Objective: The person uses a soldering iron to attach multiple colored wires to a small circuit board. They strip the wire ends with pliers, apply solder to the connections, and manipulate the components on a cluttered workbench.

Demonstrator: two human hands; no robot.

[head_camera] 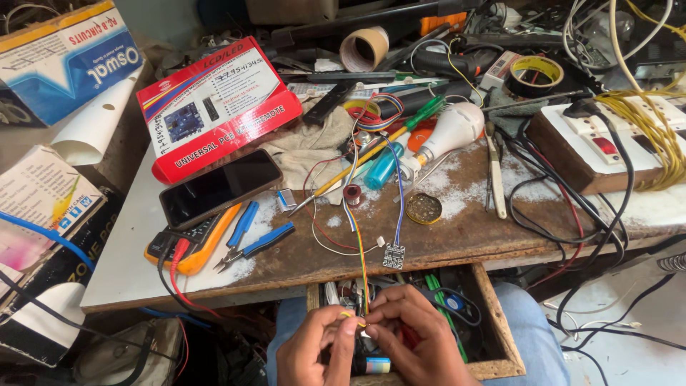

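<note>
Fingers of left hand (314, 350) and right hand (418, 343) pinch tight the thin rainbow-striped ribbon wire (361, 264).

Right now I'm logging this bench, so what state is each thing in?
Left hand: fingers pinch ribbon wire.
Right hand: fingers pinch same wire end.
Drawer: pulled open.
Phone: screen dark, lying on multimeter.
Pliers: handles spread.
Bulb: unlit, on its side.
Tin: open.
</note>
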